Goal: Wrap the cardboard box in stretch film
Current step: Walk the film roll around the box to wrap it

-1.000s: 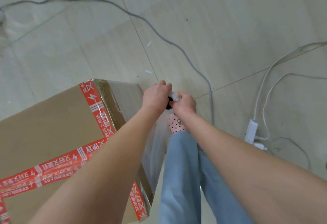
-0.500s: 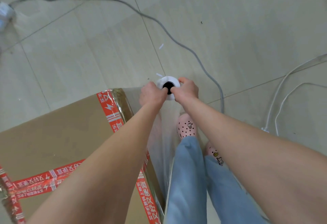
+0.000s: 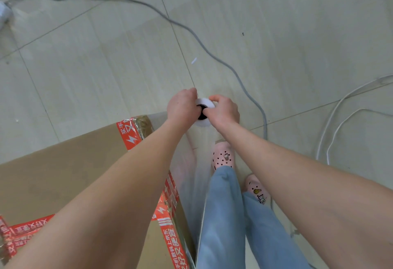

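White roll of stretch film (image 3: 205, 101) stood end-on to the camera with its dark core facing up, so its long axis ran roughly upright, just past the far right corner of the cardboard box (image 3: 63, 173). The left hand (image 3: 182, 107) gripped it from the box side and the right hand (image 3: 224, 112) from the other, fingers of both curled round its top rim. The two hands almost touched, and neither was the nearer. A clear sheet of film (image 3: 191, 162) ran from the roll back along the box's right face, beside the person's legs. The coming move would probably carry the roll leftward round that corner, across the far face, with the film kept taut.
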